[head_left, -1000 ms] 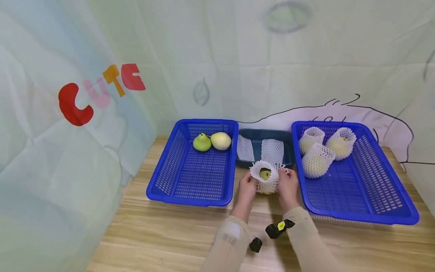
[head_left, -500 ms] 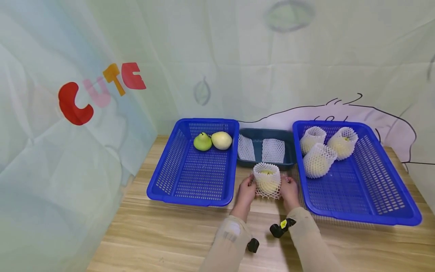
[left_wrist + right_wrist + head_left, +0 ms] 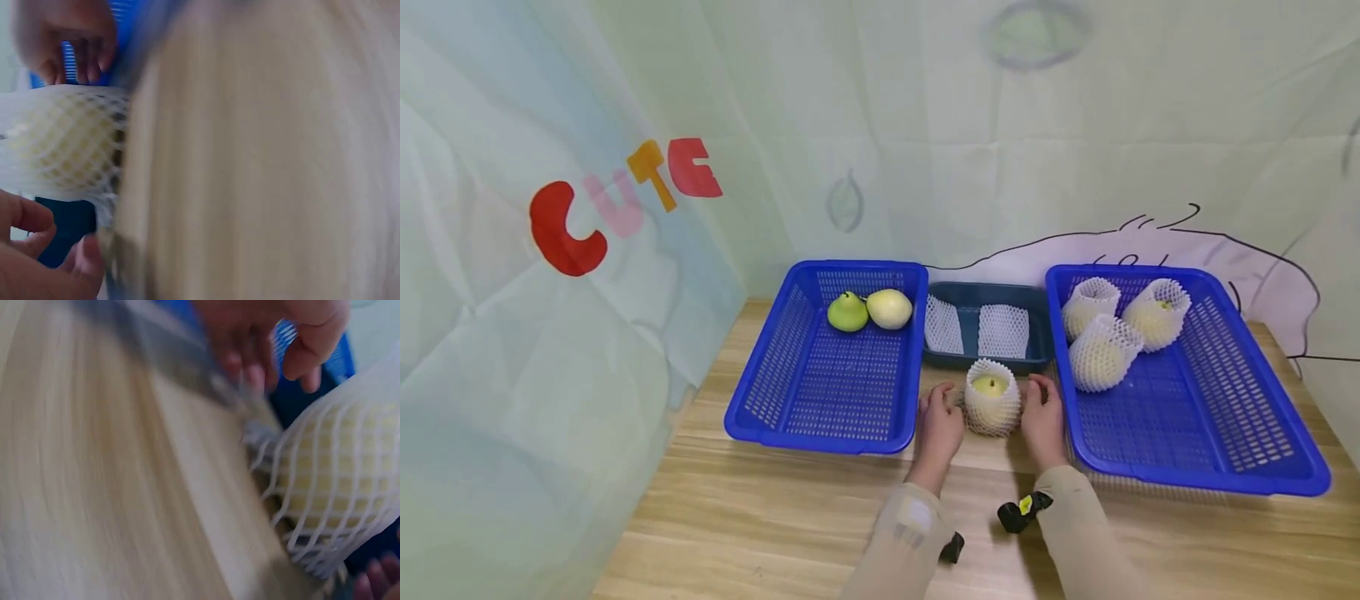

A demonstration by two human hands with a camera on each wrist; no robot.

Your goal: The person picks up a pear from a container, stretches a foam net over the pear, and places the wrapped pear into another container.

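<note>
A pale yellow pear (image 3: 991, 408) stands upright on the wooden table in a white foam net sleeve (image 3: 69, 137), its stem showing through the open top. My left hand (image 3: 942, 427) is just left of it, fingers loosely bent and apart from the net. On the other side my right hand (image 3: 1042, 419) is likewise off the net, holding nothing. Both wrist views show a gap between fingers and sleeve. Behind the pear, two flat foam net sleeves (image 3: 1003, 332) lie in a dark green tray (image 3: 985, 293).
At left, a blue basket (image 3: 820, 443) holds a green pear (image 3: 847, 312) and a pale yellow pear (image 3: 889, 309). At right, another blue basket (image 3: 1195, 479) holds three net-wrapped pears, one a wrapped pear (image 3: 1101, 358) nearest the front. A printed cloth hangs behind.
The foam sleeve has come down around the pear and now sits lower, with its stem in sight. Both hands have let go of the net and moved slightly apart.
</note>
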